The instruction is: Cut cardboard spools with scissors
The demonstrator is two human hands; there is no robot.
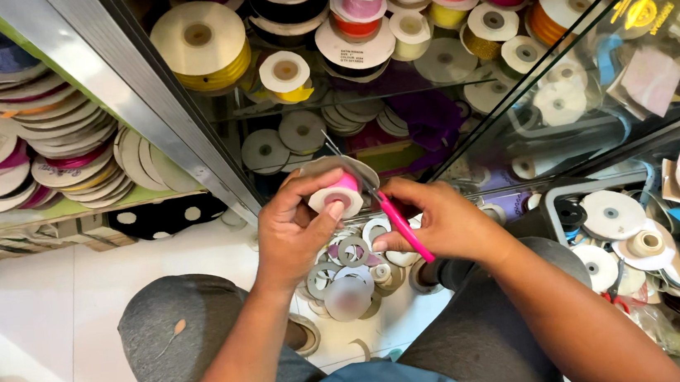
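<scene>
Head view, person crouched on a white tiled floor (37, 328) in front of a glass-fronted cabinet (185, 139).

Left hand (298, 232): fingers curled around a small spool of pink ribbon (340, 195), thumb pressed on the spool's white card face. The spool is held up between the knees, just in front of the cabinet's lower edge.

Right hand (443, 223): fingers pinched closed on pink-handled scissors (388, 211). The blades point up and left and meet the spool at its right side; the handle runs down toward the palm.

Below both hands, a loose pile of empty card discs and small reels (352, 269) lies on the floor.

Judgement on the step: the work appears to be cutting at the spool. To do it well, the left thumb should stay clear of the blade line, the spool should be kept from rolling, and the blades should close near their tips for a clean cut.

Hard to make out: the blade tips are thin and partly lost against the spool, so whether they are apart or closed cannot be told. No free ribbon end is visible. Glass reflections blur the reels on the cabinet shelves. The open tray of reels (556, 195) at right is cut off by the frame edge.
</scene>
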